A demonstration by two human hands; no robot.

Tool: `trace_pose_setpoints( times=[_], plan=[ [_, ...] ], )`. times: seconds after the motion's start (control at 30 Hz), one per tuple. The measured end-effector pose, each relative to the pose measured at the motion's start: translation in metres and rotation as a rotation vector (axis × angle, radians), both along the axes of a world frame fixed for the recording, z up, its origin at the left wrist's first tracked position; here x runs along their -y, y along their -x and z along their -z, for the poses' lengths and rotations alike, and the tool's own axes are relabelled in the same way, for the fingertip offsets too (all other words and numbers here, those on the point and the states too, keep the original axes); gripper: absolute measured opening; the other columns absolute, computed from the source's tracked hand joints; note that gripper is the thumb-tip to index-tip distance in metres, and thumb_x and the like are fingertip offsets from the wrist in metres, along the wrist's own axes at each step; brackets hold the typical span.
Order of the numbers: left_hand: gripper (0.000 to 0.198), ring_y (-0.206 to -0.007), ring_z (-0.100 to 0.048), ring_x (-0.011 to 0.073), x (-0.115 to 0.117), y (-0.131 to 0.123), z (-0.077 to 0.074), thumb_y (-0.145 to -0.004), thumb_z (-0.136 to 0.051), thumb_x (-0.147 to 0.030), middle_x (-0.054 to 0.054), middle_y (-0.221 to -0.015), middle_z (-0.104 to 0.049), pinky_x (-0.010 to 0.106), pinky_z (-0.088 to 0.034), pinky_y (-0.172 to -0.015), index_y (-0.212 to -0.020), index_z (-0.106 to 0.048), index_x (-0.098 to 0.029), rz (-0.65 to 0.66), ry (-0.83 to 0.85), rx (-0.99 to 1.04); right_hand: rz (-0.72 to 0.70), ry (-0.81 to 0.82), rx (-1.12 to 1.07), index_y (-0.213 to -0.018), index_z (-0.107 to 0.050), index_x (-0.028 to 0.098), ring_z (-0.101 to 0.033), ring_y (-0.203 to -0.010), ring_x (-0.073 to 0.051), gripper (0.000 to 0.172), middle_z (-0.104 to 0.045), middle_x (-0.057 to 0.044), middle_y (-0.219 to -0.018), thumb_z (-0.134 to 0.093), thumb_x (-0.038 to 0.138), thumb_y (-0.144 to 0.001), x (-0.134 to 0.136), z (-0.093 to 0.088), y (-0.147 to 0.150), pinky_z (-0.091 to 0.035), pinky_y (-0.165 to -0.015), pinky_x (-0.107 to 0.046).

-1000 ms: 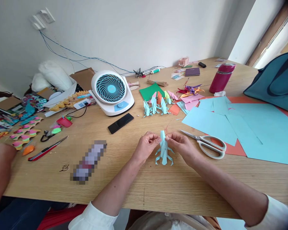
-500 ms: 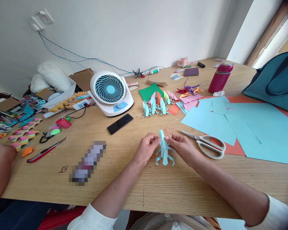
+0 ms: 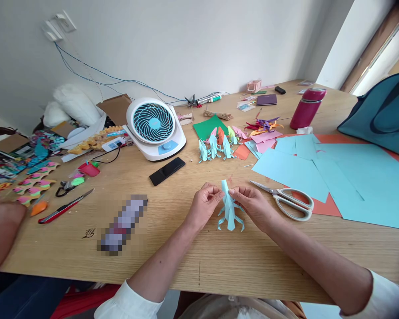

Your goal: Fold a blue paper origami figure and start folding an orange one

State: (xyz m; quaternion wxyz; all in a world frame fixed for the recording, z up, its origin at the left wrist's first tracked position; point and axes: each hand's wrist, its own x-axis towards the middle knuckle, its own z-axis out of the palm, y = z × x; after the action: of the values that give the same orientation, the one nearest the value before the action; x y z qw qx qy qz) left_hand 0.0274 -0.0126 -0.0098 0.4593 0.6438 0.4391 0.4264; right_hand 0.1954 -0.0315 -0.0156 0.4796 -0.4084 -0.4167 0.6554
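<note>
A: Layout, largest first?

B: Table (image 3: 252,266), bare wood along the near edge. Bag (image 3: 375,117) at far right; blue sheets (image 3: 385,190) overlap near it. Fan (image 3: 154,123) across to the left. Row of finished bugs (image 3: 213,147) right of the fan. Scissors (image 3: 275,192) lie just past the right hand.

A: Hands?

B: Left hand (image 3: 202,206) and right hand (image 3: 256,206) close together, each pinching thumb to finger on the upper part of one blue bug (image 3: 230,215), one per side. Bug is between them, near the table's front. Whether its lower end touches wood: cannot tell.

A: Technique?

B: My judgement: light, equal pressure; folded paper probably creases wherever a nail digs in. Steady with the left, shape with the right, small bends only. Avoid brushing the legs (image 3: 242,223); they look easiest to crush. Check both flanks match before pressing any fold hard.
</note>
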Motion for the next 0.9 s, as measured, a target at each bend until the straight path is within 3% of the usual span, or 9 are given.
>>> trace_pose_setpoints(
  times=[0.2, 0.3, 0.53, 0.73, 0.8, 0.9],
  plan=[
    [0.032, -0.078, -0.050, 0.0138, 0.003, -0.003, -0.004, -0.079, -0.071, -0.046, 0.001, -0.077, -0.056, 0.026, -0.040, -0.076, -0.072, -0.066, -0.015, 0.025, 0.127, 0.101, -0.003, 0.038, -0.012, -0.066, -0.060, 0.017, -0.047, -0.057, -0.012, 0.047, -0.057, 0.001, -0.061, -0.081, 0.060, -0.066, 0.001, 0.000, 0.000, -0.039, -0.057, -0.027],
    [0.034, -0.069, -0.048, 0.0117, 0.003, -0.003, -0.004, -0.071, -0.076, -0.046, -0.001, -0.069, -0.056, 0.026, -0.039, -0.071, -0.067, -0.062, -0.015, -0.035, 0.243, 0.169, 0.018, 0.019, -0.010, -0.068, -0.061, 0.018, -0.050, -0.060, -0.013, 0.044, -0.058, 0.000, -0.065, -0.078, 0.059, -0.070, 0.001, 0.000, 0.000, -0.042, -0.059, -0.028],
    [0.026, -0.062, -0.045, 0.0103, -0.016, 0.004, 0.005, -0.071, -0.071, -0.040, -0.003, -0.063, -0.056, 0.025, -0.036, -0.066, -0.065, -0.062, -0.016, -0.223, 0.201, 0.133, 0.244, -0.171, 0.292, -0.105, -0.065, 0.021, -0.061, -0.090, -0.021, 0.046, -0.067, -0.007, -0.101, -0.067, 0.059, -0.079, -0.010, 0.002, -0.011, -0.047, -0.080, -0.034],
    [0.020, -0.067, -0.047, 0.0112, -0.031, 0.007, 0.015, -0.070, -0.069, -0.029, -0.003, -0.063, -0.055, 0.024, -0.035, -0.068, -0.058, -0.061, -0.016, -0.273, 0.106, 0.033, 0.194, -0.367, 0.534, -0.097, -0.063, 0.021, -0.060, -0.078, -0.020, 0.029, -0.066, -0.007, -0.096, -0.064, 0.046, -0.083, -0.009, 0.010, -0.010, -0.048, -0.069, -0.034],
    [0.021, -0.064, -0.047, 0.0109, -0.031, 0.008, 0.017, -0.073, -0.068, -0.031, -0.003, -0.062, -0.055, 0.024, -0.035, -0.065, -0.061, -0.061, -0.016, -0.234, 0.112, 0.018, 0.176, -0.430, 0.622, -0.095, -0.064, 0.021, -0.058, -0.075, -0.019, 0.023, -0.066, -0.007, -0.094, -0.060, 0.042, -0.086, -0.007, 0.010, -0.008, -0.046, -0.066, -0.033],
    [0.023, -0.063, -0.048, 0.0105, -0.029, 0.008, 0.017, -0.074, -0.069, -0.034, -0.003, -0.064, -0.057, 0.024, -0.037, -0.064, -0.065, -0.063, -0.015, -0.132, 0.116, 0.001, 0.174, -0.395, 0.646, -0.095, -0.068, 0.021, -0.055, -0.069, -0.018, 0.024, -0.065, -0.004, -0.083, -0.060, 0.041, -0.085, -0.007, 0.008, -0.005, -0.042, -0.060, -0.031]
  ],
)
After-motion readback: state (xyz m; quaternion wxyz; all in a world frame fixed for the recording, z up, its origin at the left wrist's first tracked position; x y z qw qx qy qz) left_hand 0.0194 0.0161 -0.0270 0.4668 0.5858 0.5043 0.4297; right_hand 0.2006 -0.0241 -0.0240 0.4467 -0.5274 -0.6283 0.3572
